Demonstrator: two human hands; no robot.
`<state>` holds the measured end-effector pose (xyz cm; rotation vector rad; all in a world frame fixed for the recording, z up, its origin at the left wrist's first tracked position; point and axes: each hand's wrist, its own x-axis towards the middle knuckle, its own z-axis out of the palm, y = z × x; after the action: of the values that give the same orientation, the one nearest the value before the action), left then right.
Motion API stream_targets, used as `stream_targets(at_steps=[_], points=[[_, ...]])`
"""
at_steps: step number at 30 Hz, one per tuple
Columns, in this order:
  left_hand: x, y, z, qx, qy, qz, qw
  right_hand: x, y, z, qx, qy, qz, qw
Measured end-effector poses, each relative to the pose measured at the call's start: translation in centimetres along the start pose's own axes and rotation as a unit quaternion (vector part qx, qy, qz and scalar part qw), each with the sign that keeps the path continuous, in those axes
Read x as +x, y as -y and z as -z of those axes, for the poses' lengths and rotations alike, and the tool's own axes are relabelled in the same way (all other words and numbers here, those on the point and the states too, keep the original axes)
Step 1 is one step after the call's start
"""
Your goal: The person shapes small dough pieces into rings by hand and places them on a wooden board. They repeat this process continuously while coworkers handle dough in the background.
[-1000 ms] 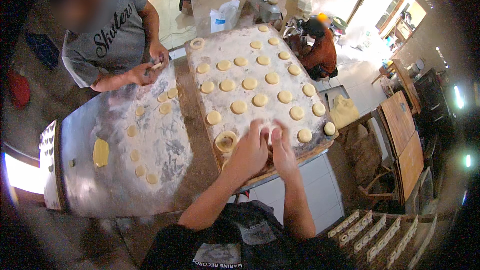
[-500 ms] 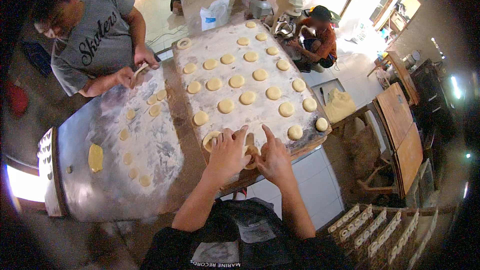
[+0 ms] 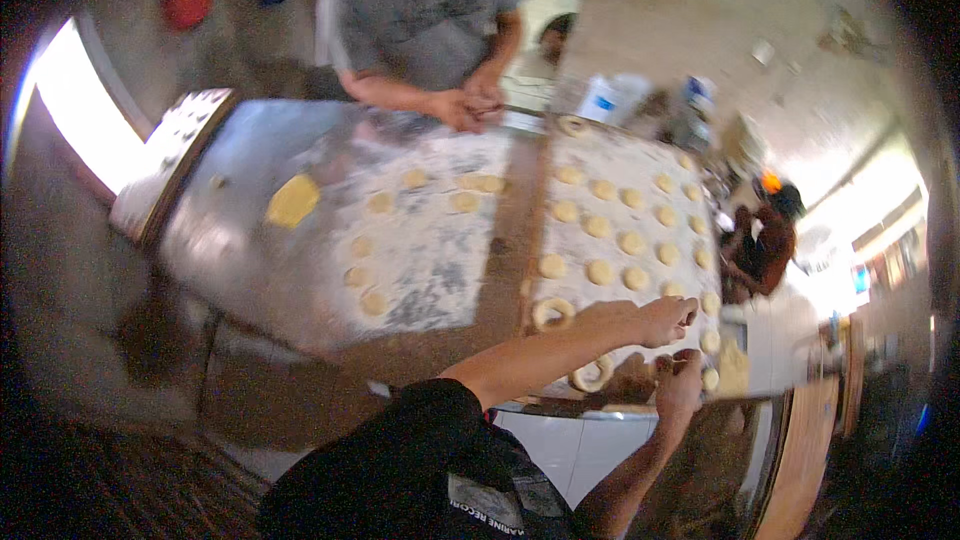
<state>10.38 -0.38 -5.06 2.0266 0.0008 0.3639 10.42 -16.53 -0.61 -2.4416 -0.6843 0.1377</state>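
My left hand point(image 3: 664, 322) reaches across the floured board point(image 3: 625, 340), fingers curled, over the rows of pale round dough pieces point(image 3: 631, 243). Close in front of it, near the board's right end, is my right hand point(image 3: 679, 382), with its fingers bent together. Whatever lies in either hand is too blurred to make out. A dough ring point(image 3: 592, 373) lies by the near edge, left of my right hand. Another dough ring point(image 3: 553, 315) sits farther left, beyond my left forearm. Some dough rounds beneath the hands are hidden.
A metal table point(image 3: 270, 280) adjoins the board on the left, with flour, flat dough discs point(image 3: 374, 302) and a yellow slab point(image 3: 293, 201). A co-worker in a grey shirt point(image 3: 430, 25) stands behind it, hands together. Another person point(image 3: 770, 240) crouches beyond the board's right side.
The view has swung right, shifting the scene and blurring it. Both my hands have left the dough ring at the near edge and moved right along the board, their fingers now curled.
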Motion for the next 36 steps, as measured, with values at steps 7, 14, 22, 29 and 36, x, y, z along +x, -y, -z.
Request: stream_targets(at_steps=[7, 14, 22, 29, 36], points=[[-25.0, 3.6, 18.2, 0.106, -0.304, 0.173, 0.931, -0.9, 17.7, -8.2, 0.143, 0.232, 0.275, 0.922], [-40.0, 6.4, 23.7, 0.290, -0.314, 0.253, 0.868, -1.6, 33.5, -29.4, 0.039, 0.415, 0.379, 0.826], [-44.3, 8.1, 26.4, 0.119, -0.477, 0.306, 0.815, -3.2, 36.2, -38.1, -0.064, 0.258, 0.523, 0.810], [-44.0, 8.9, 30.6, 0.011, -0.440, 0.318, 0.840, -5.5, 37.8, -33.8, 0.179, 0.527, 0.213, 0.803], [-45.5, 4.7, 33.8, -0.129, -0.461, 0.224, 0.849, -8.6, 39.3, -31.5, 0.222, 0.454, 0.280, 0.816]])
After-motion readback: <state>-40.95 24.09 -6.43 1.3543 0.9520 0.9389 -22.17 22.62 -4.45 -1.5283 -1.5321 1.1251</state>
